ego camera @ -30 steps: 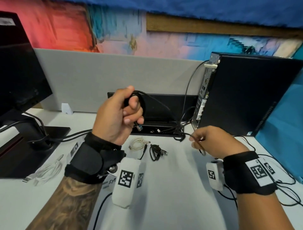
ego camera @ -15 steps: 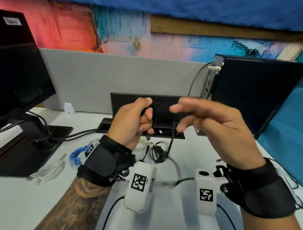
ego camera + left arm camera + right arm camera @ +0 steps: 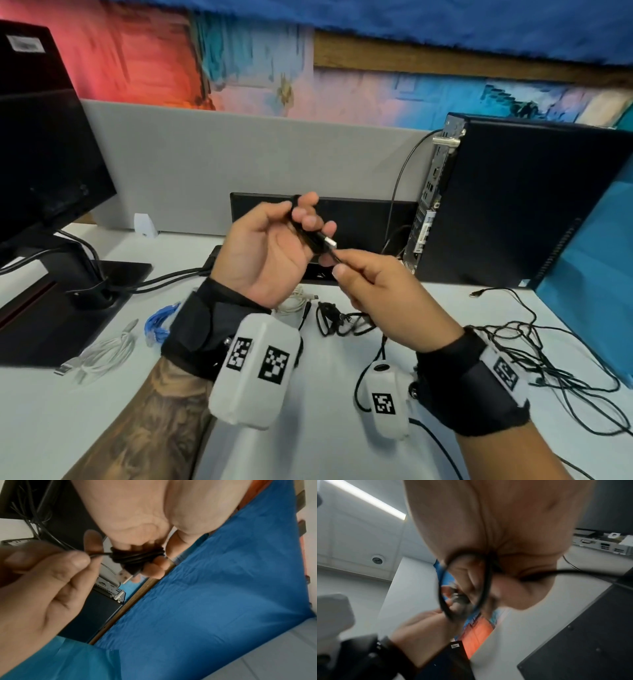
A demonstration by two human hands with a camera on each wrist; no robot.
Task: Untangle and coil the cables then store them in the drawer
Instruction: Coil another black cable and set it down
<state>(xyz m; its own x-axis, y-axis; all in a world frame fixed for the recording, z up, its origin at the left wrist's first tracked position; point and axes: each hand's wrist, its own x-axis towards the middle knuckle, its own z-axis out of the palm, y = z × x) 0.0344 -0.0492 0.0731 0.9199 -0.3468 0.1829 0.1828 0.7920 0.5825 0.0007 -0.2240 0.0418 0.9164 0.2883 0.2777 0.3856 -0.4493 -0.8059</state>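
Observation:
My left hand [image 3: 294, 229] is raised above the desk, palm up, and grips a small coil of black USB cable [image 3: 135, 557]; the silver plug [image 3: 329, 242] sticks out past the fingers. My right hand [image 3: 346, 267] pinches the loose end of the same black cable [image 3: 486, 577] right beside the coil, drawn taut in the left wrist view [image 3: 98, 554]. A slack loop hangs under the right palm in the blurred right wrist view. On the desk below lie a coiled black cable [image 3: 329, 317], a white one [image 3: 294, 301], a blue one [image 3: 159, 320] and another white one [image 3: 102, 354].
A monitor [image 3: 44, 137] on its stand fills the left. A black computer case [image 3: 520, 205] stands at the right, with loose thin black wires [image 3: 548, 356] spread before it. A black cable box [image 3: 342, 212] sits against the grey partition [image 3: 239, 164]. White desk [image 3: 325, 452] lies in front.
The right hand came down from beside the left hand's coil and now pinches the cable end next to the plug. The left hand turned palm up, and the plug now shows.

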